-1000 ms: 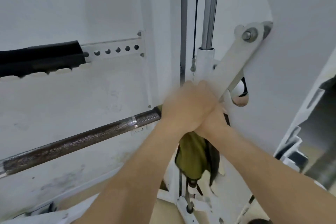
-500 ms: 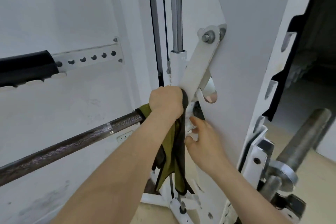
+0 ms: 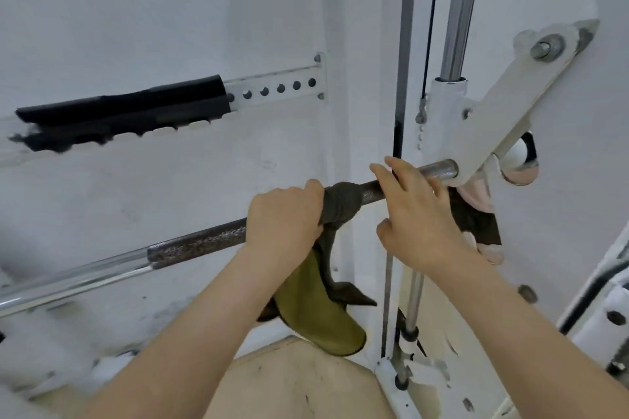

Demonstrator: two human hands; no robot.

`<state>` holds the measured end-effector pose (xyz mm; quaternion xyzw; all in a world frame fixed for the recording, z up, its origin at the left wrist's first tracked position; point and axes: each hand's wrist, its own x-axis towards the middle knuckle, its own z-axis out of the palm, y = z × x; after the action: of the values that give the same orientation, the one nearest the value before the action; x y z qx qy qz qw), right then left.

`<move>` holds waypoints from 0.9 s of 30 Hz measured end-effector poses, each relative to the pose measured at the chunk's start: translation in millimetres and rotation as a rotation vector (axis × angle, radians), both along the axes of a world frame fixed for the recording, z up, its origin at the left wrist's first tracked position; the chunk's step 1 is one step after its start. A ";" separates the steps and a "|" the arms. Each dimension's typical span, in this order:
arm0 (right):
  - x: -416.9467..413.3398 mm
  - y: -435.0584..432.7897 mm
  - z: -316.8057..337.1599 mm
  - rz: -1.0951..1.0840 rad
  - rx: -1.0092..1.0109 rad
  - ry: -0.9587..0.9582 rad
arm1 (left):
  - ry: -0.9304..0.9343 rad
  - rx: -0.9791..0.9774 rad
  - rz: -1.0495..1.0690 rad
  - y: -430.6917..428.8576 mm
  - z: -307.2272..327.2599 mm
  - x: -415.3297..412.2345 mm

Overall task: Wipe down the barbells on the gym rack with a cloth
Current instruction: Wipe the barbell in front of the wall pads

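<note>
The left hand (image 3: 284, 214) comes in from the near side with its knuckles up. Its fingers curl over the top of the barbell (image 3: 197, 243) and clamp the cloth (image 3: 342, 201) tight around the bar. The right hand (image 3: 418, 214) sits just to the right of the cloth. Its fingers are spread and fairly straight, reaching over the bar, and the thumb is held apart below. It seems to rest on the steel, though real contact is hard to judge from this angle.

There is one barbell, one cloth and two hands in view. The bar slopes from low at the left to higher at the right. Part of the cloth is wound around the bar, dark and bunched, and an olive tail of it hangs down below the left wrist.

The bar's right end meets a white bracket (image 3: 503, 112) just past the right fingers, so only a short length of bare bar lies between cloth and bracket. The right hand covers most of that length. Left of the left hand, the knurled section and then smooth chrome run uncovered to the frame edge. One chrome guide rod (image 3: 459, 10) rises above the bracket. On the far wall (image 3: 136, 10), one perforated strip (image 3: 279, 88) and one black pad (image 3: 126, 109) sit well above the bar. The floor (image 3: 299, 384) lies below
</note>
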<state>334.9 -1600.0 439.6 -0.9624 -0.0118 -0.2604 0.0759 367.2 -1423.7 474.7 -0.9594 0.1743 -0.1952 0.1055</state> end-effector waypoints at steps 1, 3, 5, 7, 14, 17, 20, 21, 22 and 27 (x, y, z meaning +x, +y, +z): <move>2.3 -0.8 -2.3 -0.014 0.010 -0.038 | 0.001 -0.001 0.007 -3.6 0.2 0.5; 7.0 -3.9 -9.0 0.024 0.121 -0.106 | -0.007 -0.037 0.013 -23.7 0.2 3.7; 7.5 -10.2 -14.4 0.083 0.340 -0.186 | -0.013 -0.084 -0.034 -55.8 -1.1 9.5; 1.4 -16.3 -17.4 0.060 0.557 -0.294 | -0.004 -0.127 -0.135 -99.2 -3.0 19.0; -29.5 -36.2 -36.5 -0.209 0.734 -0.279 | 0.068 -0.157 -0.272 -186.9 6.3 30.1; -29.7 -31.1 -30.9 -0.192 0.696 -0.280 | 0.080 -0.121 -0.303 -168.8 9.7 26.1; -16.7 -19.4 -15.8 -0.151 0.566 -0.318 | 0.120 -0.135 -0.311 -143.1 14.5 21.4; -12.3 -13.7 -12.2 -0.110 0.499 -0.299 | 0.117 -0.147 -0.298 -130.9 14.2 20.1; -8.5 -7.6 -10.5 -0.071 0.427 -0.262 | 0.104 -0.154 -0.284 -118.1 13.3 18.4; 1.3 42.3 -10.0 -0.041 0.082 -0.154 | 0.026 -0.146 -0.213 -48.2 7.6 6.8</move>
<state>336.2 -1557.7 429.6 -0.9357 0.0125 -0.3355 0.1087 374.0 -1471.8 482.3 -0.9430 0.2618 -0.2051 0.0116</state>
